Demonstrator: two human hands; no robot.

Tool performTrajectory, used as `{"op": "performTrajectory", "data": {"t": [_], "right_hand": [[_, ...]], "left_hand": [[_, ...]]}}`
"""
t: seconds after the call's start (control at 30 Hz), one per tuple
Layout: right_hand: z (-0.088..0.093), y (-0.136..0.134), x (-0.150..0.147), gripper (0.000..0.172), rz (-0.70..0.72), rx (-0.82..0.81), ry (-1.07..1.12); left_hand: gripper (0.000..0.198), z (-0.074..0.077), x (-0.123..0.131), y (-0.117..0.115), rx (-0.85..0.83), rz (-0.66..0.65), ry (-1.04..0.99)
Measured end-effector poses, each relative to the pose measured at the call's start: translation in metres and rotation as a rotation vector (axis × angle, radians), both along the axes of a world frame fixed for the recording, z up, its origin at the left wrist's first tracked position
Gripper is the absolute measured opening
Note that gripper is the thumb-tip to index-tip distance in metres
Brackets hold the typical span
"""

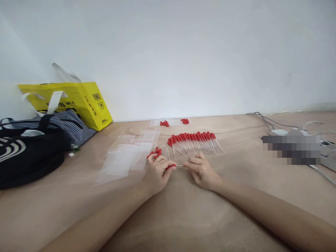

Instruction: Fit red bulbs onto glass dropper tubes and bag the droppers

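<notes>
L hand (158, 173) pinching red bulb (171, 166), R hand (201, 171) gripping clear tube (179, 166); prob. joined, too small to tell.

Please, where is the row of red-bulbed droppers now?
In the head view, the red-bulbed droppers lie right of centre on the table, just beyond the right hand.

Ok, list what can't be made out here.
All in the head view:
Thin tube, right end: hidden by the right hand.
Red bulb: partly covered by the left hand.
Black bag, left part: cut off by the picture's edge.
Yellow bag, finest print: too small.
Things under the pixelated patch: masked.
</notes>
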State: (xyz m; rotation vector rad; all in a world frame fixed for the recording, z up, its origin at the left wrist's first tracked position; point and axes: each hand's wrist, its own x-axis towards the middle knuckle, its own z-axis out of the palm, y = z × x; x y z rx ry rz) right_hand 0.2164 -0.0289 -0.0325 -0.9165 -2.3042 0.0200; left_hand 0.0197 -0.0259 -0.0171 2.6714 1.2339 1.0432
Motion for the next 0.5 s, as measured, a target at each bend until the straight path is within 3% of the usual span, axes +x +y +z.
{"op": "performTrajectory", "data": {"t": [0.5], "right_hand": [[0.0047, 0.0015, -0.0021, 0.025, 0.011, 0.026, -0.043]], "left_hand": [[0.015, 0.0050, -0.0006, 0.0013, -0.052, -0.093, 0.102]]}}
